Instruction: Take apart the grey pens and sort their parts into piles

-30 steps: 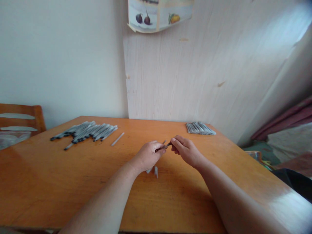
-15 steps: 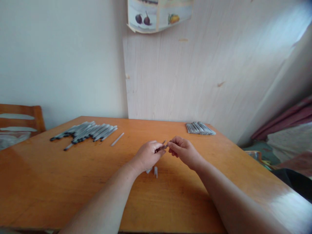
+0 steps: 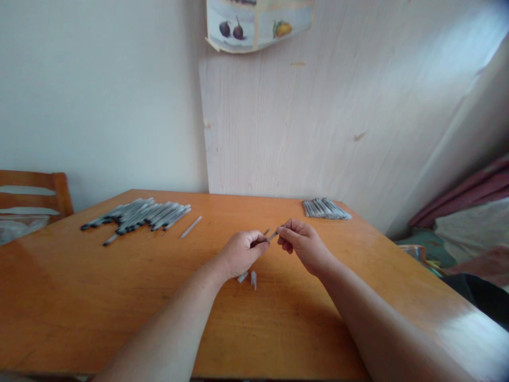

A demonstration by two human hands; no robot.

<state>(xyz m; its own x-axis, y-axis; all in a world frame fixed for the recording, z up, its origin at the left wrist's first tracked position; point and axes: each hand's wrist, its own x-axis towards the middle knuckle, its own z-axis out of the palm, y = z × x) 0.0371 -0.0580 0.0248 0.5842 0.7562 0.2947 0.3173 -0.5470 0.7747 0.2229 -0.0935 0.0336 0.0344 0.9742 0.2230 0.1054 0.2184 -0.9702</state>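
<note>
Over the middle of the table, my left hand (image 3: 245, 252) is closed, thumb against fingers, around a slim pen. A short dark tip pokes up beyond its fingers. My right hand (image 3: 299, 237) pinches the far end of a thin grey pen piece (image 3: 272, 236), which spans the small gap between both hands. Whether this piece is joined to what the left hand grips I cannot tell. Below the left hand, small whitish translucent pieces (image 3: 253, 280) lie on the wood. Most of what sits inside the left palm is hidden.
On the orange wooden table (image 3: 119, 297), a pile of clear pens with black ends (image 3: 139, 215) lies at the back left. One pale stick (image 3: 191, 226) rests beside it. A neat row of pens (image 3: 326, 208) lies back right. A wooden chair (image 3: 32, 201) stands left.
My right hand has moved slightly up and away from my left, and more of the thin grey piece now shows between them. The piles have not changed.
</note>
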